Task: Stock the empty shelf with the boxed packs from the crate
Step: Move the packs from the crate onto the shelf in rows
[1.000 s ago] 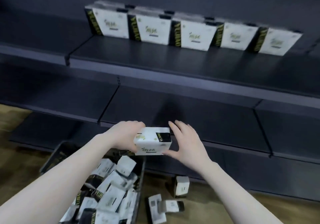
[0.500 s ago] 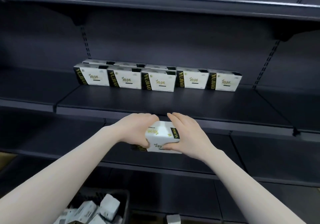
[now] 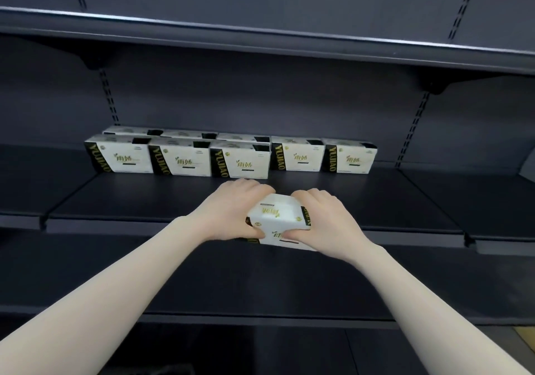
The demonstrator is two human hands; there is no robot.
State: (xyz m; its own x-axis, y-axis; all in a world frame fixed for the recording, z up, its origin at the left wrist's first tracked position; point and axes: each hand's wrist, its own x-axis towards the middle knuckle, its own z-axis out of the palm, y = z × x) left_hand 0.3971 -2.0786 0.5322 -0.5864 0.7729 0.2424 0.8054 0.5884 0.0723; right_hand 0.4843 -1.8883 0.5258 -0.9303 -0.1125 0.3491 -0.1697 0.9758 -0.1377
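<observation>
Dark shelves are filling the whole view, and near the front edge of the middle shelf [image 3: 144, 201] both hands are holding one white pack [image 3: 276, 221] between them. The left hand [image 3: 231, 212] is gripping its left end and the right hand [image 3: 324, 221] its right end, fingers curled over the top. Farther back, straight ahead, a row of packs [image 3: 231, 159] is standing, long sides running left to right, with bare shelf in front of it.

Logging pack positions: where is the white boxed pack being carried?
The white boxed pack is at centre of the head view, gripped between left hand and right hand, over the dark shelf's front edge.
</observation>
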